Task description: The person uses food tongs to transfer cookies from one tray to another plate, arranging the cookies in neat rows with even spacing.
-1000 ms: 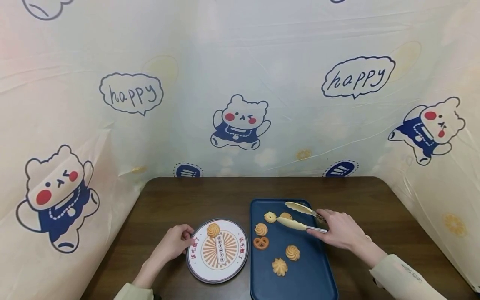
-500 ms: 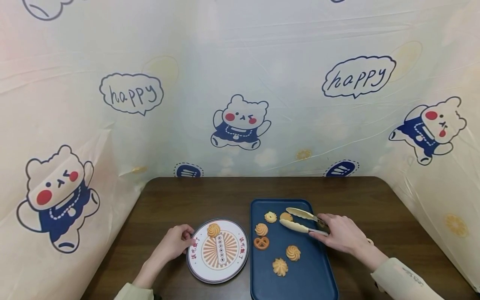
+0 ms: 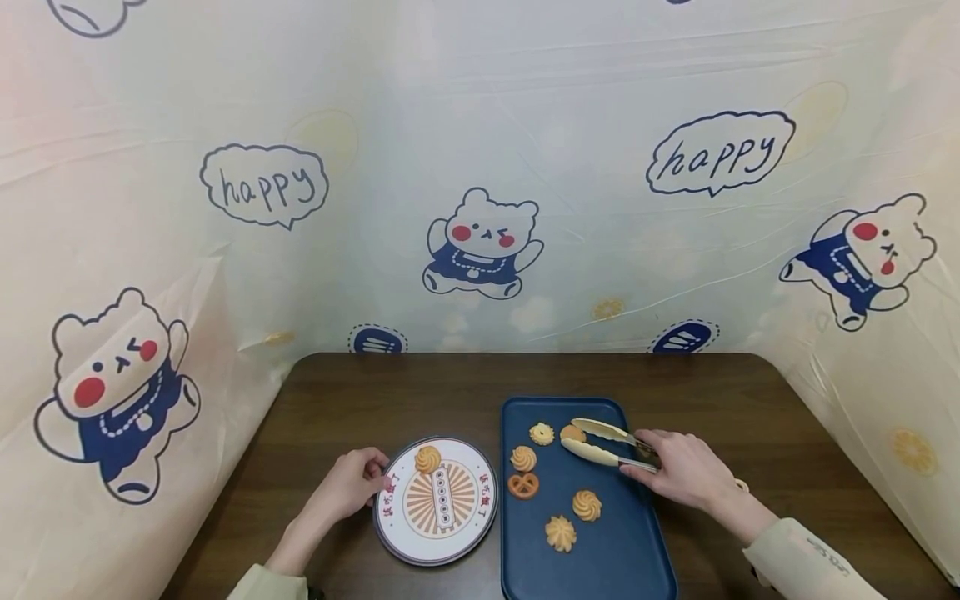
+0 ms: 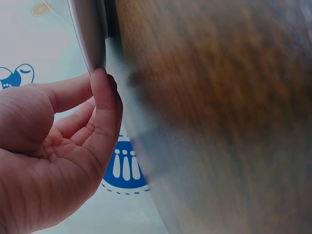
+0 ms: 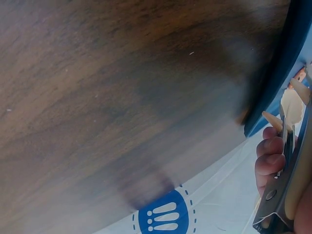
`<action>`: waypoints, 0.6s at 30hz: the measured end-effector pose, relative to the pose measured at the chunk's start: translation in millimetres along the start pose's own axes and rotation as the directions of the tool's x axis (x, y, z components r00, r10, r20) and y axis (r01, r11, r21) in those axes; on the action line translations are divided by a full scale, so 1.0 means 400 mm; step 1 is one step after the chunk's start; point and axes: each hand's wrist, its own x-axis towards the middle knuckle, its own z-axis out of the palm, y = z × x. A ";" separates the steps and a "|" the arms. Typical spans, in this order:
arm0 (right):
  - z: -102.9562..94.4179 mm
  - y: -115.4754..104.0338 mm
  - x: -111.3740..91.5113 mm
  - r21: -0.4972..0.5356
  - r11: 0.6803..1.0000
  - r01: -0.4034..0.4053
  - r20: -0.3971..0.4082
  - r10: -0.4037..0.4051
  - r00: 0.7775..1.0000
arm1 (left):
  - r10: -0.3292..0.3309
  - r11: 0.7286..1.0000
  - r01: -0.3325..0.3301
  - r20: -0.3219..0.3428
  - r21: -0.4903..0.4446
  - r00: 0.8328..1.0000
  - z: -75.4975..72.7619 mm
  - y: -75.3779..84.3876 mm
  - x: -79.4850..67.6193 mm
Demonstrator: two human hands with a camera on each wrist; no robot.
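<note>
My left hand pinches the left rim of a round white plate with a printed sunburst. In the left wrist view, the thumb and fingers meet at the plate's edge. One swirled cookie lies near the plate's far rim. My right hand grips metal tongs with cream-coloured tips over the blue tray. The tong tips are spread, one on each side of a round cookie, which they partly cover. The right wrist view shows fingers curled round the tongs' metal arms.
On the tray also lie a flower-shaped cookie, a pretzel and several swirled cookies. Plate and tray stand side by side on the dark wooden table. A printed cloth hangs behind and around it.
The right hand and tongs have shifted slightly right and toward the person, so the tips now straddle the round cookie. The left hand and plate have stayed in place.
</note>
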 end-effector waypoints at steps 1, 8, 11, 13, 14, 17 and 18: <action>0.000 0.000 0.000 0.002 1.000 0.001 -0.001 -0.001 1.000 | -0.004 1.000 0.004 0.001 0.000 1.000 0.000 0.000 0.001; 0.000 0.001 -0.002 0.017 1.000 0.003 0.008 -0.003 1.000 | -0.021 1.000 0.021 0.004 0.003 1.000 0.002 -0.003 0.002; 0.000 0.001 -0.002 0.021 1.000 0.002 0.014 -0.002 1.000 | -0.022 1.000 0.022 0.003 0.003 1.000 0.003 -0.003 0.001; -0.003 0.000 -0.001 0.023 1.000 0.003 0.011 -0.003 1.000 | -0.018 1.000 0.018 0.001 0.003 1.000 0.002 -0.002 0.001; -0.004 -0.001 0.000 0.023 1.000 0.004 0.008 -0.004 1.000 | -0.014 1.000 0.014 0.001 0.004 1.000 0.002 -0.001 0.000; -0.012 -0.004 0.002 0.025 1.000 0.010 -0.003 -0.010 1.000 | -0.006 1.000 0.006 0.000 0.005 1.000 0.000 0.001 -0.002; -0.015 -0.005 0.002 0.028 1.000 0.014 -0.005 -0.014 1.000 | -0.002 1.000 0.002 0.000 0.006 1.000 0.000 0.002 -0.002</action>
